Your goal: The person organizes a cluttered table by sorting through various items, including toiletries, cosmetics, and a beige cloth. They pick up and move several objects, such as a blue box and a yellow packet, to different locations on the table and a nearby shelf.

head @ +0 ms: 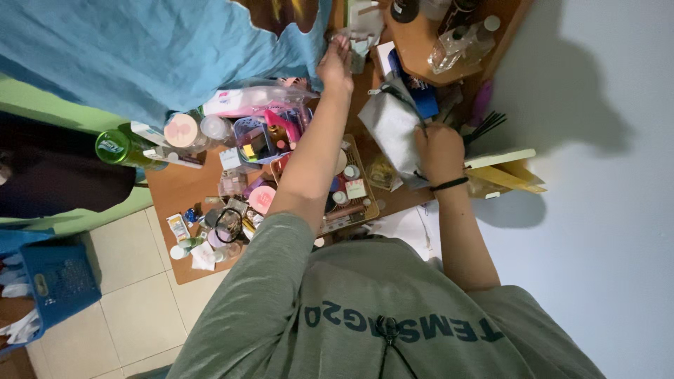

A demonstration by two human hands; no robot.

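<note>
Crumpled grey plastic bag point(392, 130) on the cluttered brown wooden counter point(184, 189), right hand point(439, 149) on its right edge, left hand point(337, 64) beyond it, green round-capped bottle point(121, 149) at counter's left edge, blue plastic basket point(53, 281) on the floor.

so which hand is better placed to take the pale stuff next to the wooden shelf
Probably the left hand: it's stretched out, fingertips at the pale items, while the right hand grips the grey pouch.

Head view, looking down. Left hand point(337, 64) reaches past the cluttered wooden table point(184, 188) and touches a small pale item, unclear, just beyond the clear organizer box point(270, 135). Right hand point(440, 151), black wristband, grips a grey pouch point(393, 128) right of that box.
</note>
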